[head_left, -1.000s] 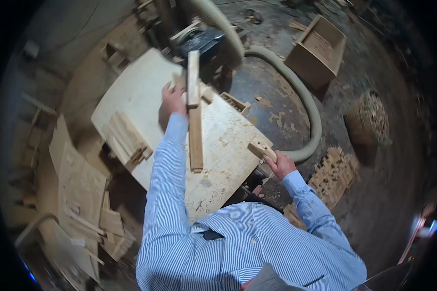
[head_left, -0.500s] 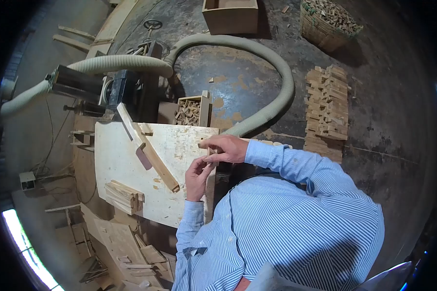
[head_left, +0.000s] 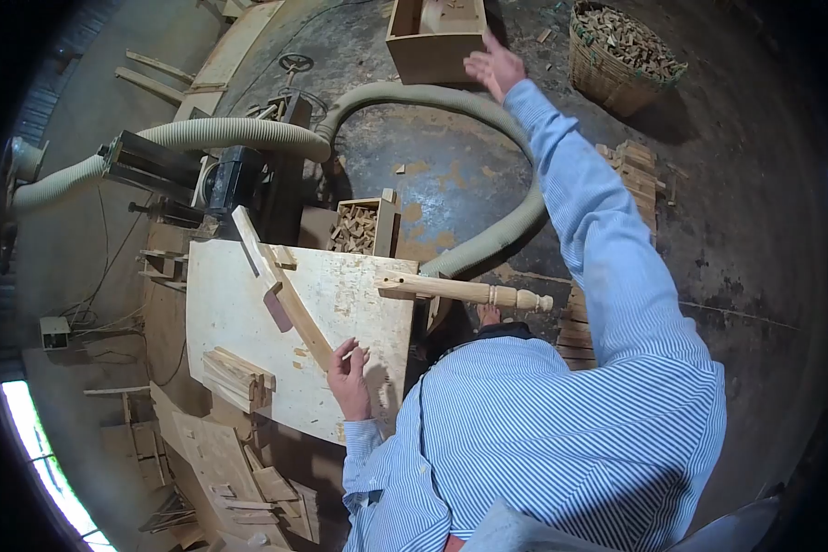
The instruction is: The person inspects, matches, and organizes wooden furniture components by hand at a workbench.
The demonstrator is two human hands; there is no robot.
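Note:
My right hand is stretched far forward with its fingers spread, at the near right corner of an open wooden box on the floor; nothing shows in it. Low over the white worktable, my left hand has curled fingers in a loose pinch. Whatever those fingertips hold, if anything, is too small to make out. Close to them ends a long wooden strip lying aslant on the table. A turned wooden leg with dark holes rests on the table's right edge, its shaped end sticking out over the floor.
A thick ribbed hose loops across the floor from a dark machine. A crate of offcuts stands behind the table. Farther right are a basket of wood scraps and stacked wood. More wood pieces lie on the table.
The hands have parted. My right hand has swung forward to the box and opened, uncovering the turned leg. My left hand has moved slightly left and down, toward the strip's end.

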